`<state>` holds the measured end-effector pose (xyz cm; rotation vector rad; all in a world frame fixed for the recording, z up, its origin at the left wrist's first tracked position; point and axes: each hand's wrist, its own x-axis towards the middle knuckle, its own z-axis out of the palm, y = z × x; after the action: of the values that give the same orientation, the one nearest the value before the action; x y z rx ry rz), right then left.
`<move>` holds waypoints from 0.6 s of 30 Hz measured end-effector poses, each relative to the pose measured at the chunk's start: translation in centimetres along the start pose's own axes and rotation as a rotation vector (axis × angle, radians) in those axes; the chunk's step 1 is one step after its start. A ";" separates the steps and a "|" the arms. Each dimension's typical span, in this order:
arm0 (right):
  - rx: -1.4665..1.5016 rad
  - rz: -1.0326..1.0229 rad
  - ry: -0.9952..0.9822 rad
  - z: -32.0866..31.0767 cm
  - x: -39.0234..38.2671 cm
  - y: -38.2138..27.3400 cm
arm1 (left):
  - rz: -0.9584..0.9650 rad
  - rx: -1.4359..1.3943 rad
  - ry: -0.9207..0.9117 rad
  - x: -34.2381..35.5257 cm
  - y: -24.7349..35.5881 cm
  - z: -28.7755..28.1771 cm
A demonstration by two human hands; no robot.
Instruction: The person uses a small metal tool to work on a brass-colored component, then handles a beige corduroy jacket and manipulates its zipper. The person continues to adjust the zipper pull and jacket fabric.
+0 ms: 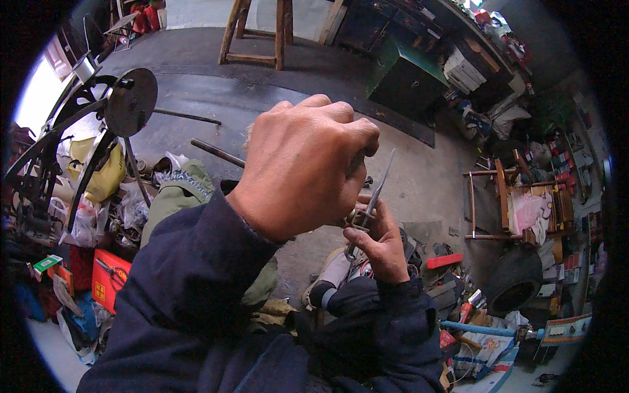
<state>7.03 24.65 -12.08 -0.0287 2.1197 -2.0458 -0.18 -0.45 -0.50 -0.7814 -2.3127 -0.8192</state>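
Note:
My left hand (304, 160) is raised in the middle, close to the camera, its fingers curled into a fist with the back of the hand toward me. Whatever it grips is hidden, though a pale fuzzy bit shows past its left edge. Just below and to the right, my right hand (382, 243) pinches a small metal piece with a thin pointed blade (382, 178) that sticks up and away from me. A squarish metal part (359, 219) sits at the blade's base, between the two hands and partly covered by my left wrist.
A black metal frame with a round disc (131, 103) stands at left, above plastic bags (88, 223) and a red box (110, 278). A wooden stool (252, 60), a green cabinet (406, 78), a wooden chair frame (501, 196) and a tyre (514, 281) stand around.

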 end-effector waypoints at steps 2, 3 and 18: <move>-0.156 -0.142 0.070 0.4 0.3 0.8 | 0.015 0.010 0.037 0.0 -0.1 0.0; -0.325 -0.273 0.053 0.3 0.3 0.9 | 0.016 0.012 0.051 0.0 -0.1 0.0; 0.121 -0.106 -0.136 -1.2 -0.8 -2.0 | -0.010 0.003 0.025 -0.1 -0.3 -0.1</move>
<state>7.41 25.87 -9.98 -0.2601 1.9504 -2.1605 -0.31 -0.74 -0.59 -0.7543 -2.2971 -0.8259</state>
